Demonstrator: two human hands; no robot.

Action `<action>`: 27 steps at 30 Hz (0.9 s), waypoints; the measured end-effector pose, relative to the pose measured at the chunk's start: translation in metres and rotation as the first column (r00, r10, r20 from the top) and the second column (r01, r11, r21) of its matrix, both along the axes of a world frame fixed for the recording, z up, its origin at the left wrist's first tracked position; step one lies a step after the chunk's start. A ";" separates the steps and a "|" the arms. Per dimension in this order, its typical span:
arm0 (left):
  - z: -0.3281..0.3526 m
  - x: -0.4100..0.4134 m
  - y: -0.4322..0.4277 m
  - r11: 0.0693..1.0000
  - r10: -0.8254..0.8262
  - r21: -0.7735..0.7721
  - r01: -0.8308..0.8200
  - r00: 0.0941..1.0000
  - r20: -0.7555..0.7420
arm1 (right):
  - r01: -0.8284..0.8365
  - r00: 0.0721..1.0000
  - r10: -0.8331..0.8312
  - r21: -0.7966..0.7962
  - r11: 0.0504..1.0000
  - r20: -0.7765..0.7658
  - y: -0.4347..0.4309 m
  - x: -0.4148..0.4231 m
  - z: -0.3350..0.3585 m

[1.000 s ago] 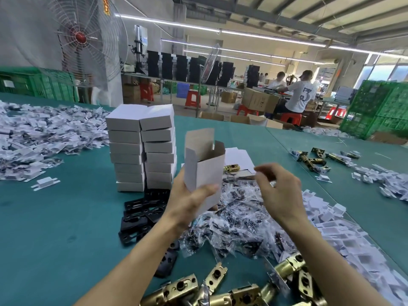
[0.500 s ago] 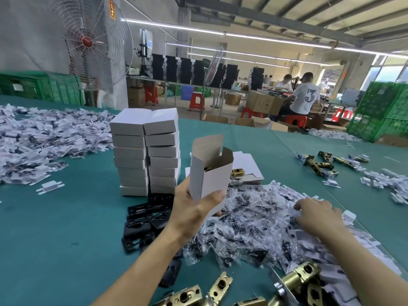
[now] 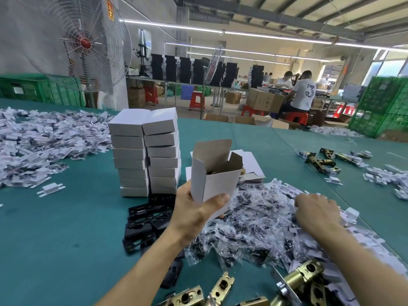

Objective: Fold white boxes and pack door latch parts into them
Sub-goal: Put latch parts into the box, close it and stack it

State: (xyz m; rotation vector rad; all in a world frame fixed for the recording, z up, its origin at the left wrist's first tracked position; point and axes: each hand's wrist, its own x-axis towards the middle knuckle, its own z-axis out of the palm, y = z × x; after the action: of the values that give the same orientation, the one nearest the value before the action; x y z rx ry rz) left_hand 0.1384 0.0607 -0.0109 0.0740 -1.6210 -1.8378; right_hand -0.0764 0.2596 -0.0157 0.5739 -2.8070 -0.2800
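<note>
My left hand (image 3: 196, 215) grips an upright white box (image 3: 212, 180) with its top flaps open; a brass part shows inside near the rim. My right hand (image 3: 318, 212) lies palm down on the pile of white plastic parts (image 3: 362, 235) at the right, fingers curled into it; what it holds is hidden. Between the hands lies a heap of small clear bags of screws (image 3: 249, 228). Brass latch bodies (image 3: 302, 277) lie at the near edge. Black plates (image 3: 148, 219) lie under my left forearm.
Two stacks of closed white boxes (image 3: 145, 153) stand just left of the held box. Flat box blanks (image 3: 251, 166) lie behind it. More white parts (image 3: 44, 142) cover the far left of the green table (image 3: 55, 228); brass latches (image 3: 322, 160) lie at far right.
My right hand dropped from beside the box's mouth down to the right, onto the white plastic parts. My left hand kept the box upright in about the same place.
</note>
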 end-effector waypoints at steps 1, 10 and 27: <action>-0.001 0.000 0.000 1.000 -0.002 -0.011 0.003 1.000 0.005 | -0.011 1.000 0.010 -0.027 1.000 -0.027 0.000 0.002 0.000; -0.008 -0.005 -0.002 0.991 -0.028 -0.132 0.031 0.999 0.025 | -0.553 0.711 0.595 -0.821 0.144 -0.374 -0.024 0.065 0.075; -0.001 -0.003 0.005 0.974 0.008 -0.226 -0.006 1.000 0.006 | -0.870 0.458 0.826 -0.357 0.341 -0.328 -0.040 0.115 0.110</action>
State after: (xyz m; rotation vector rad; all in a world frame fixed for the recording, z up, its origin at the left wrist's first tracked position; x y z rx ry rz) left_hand 0.1355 0.0661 -0.0118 -0.0146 -1.8212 -1.6374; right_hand 0.0385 0.2197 0.0941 1.7067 -1.9231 0.5956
